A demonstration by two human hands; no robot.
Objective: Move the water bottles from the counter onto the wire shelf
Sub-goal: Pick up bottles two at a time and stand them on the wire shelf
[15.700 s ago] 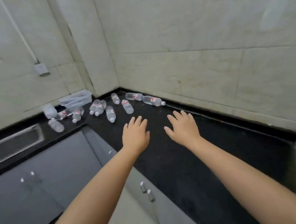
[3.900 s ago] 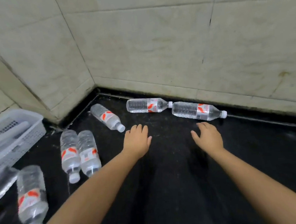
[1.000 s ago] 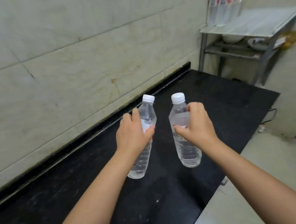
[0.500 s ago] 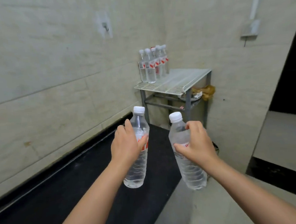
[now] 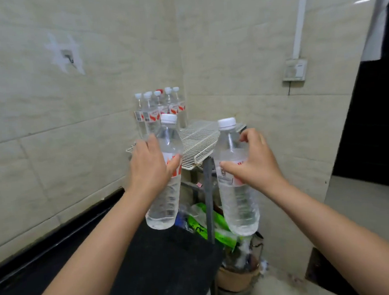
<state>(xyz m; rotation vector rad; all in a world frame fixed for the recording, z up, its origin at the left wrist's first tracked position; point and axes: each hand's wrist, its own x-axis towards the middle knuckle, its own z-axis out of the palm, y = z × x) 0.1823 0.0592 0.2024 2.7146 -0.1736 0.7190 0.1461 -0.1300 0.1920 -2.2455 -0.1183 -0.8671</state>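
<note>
Grip first: left hand (image 5: 149, 167) wraps one bottle (image 5: 165, 172) round its labelled middle, thumb across the red label, fingers behind the plastic. Right hand (image 5: 255, 161) clamps a second bottle (image 5: 236, 186) the same way, thumb on the label, index finger hooked higher near the shoulder. Both bottles upright, leaning a little, white caps on top, clear water inside. Both held in the air, touching nothing but the hands.

Left bottle hangs above the far end of the tabletop (image 5: 164, 260). Right bottle hangs past that end, over the floor (image 5: 365, 204), in front of the shelf's near edge. The two bottles stay apart, with the shelf's front leg (image 5: 207, 192) showing between them.

Wire shelf (image 5: 202, 140) stands just beyond the tabletop's far end, in the corner where two tiled walls (image 5: 50, 134) meet. White wire top, bare along its near and right parts. Cluster of upright bottles (image 5: 158, 108) at its far left corner against the wall, caps white, one red; exact count unclear since they overlap.

Below the shelf: green bag (image 5: 208, 224) and crumpled clear plastic, then a brown pot (image 5: 238, 278) on the floor, contents too blurred to name.

On the left wall a hook (image 5: 68, 58) inside a pale patch. On the right wall a switch box (image 5: 295, 70) with a white conduit (image 5: 299, 18) running up from it. Dark doorway (image 5: 375, 111) at far right.
</note>
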